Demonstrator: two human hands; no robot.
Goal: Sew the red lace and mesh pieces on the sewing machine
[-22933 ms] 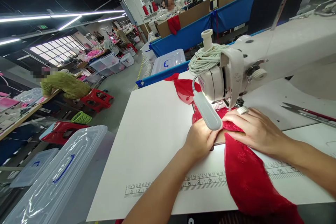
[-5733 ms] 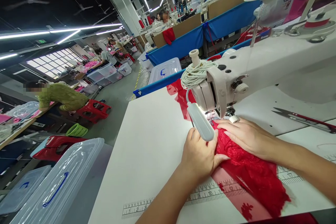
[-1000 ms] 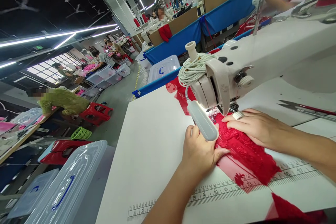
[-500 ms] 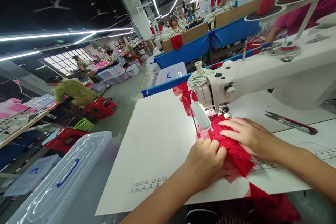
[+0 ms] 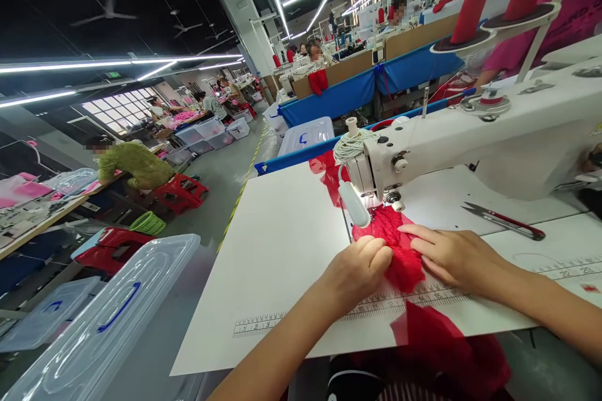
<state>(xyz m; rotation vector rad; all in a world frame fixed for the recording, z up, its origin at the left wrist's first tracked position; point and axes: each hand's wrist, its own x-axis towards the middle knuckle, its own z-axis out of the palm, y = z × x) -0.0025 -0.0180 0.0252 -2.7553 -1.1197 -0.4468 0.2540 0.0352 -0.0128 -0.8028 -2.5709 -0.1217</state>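
Observation:
Red lace fabric [image 5: 405, 264] lies on the white sewing table [image 5: 277, 232], its far end beneath the needle area of a white sewing machine [image 5: 437, 144]. My left hand [image 5: 356, 272] is closed, fingertips pinching the fabric's left edge just in front of the needle area. On the right edge rests my right hand [image 5: 451, 257], its fingers stretched out over the cloth and its thumb mostly hidden. A small lit lamp [image 5: 355, 203] hides part of the needle area. More red fabric [image 5: 437, 335] hangs over the table's front edge.
Thread snips [image 5: 505, 220] lie right of my right hand. A printed ruler strip [image 5: 256, 324] runs along the front edge. Red sheer pieces [image 5: 332, 178] lie behind the lamp. Red thread cones [image 5: 473, 9] stand above the machine. A lidded plastic box [image 5: 117, 307] is at left; people sit at other tables.
The lace fabric has shifted left and turned, and less of it spreads toward the front right. My right hand has drawn back from the needle area. My left hand still pinches the cloth.

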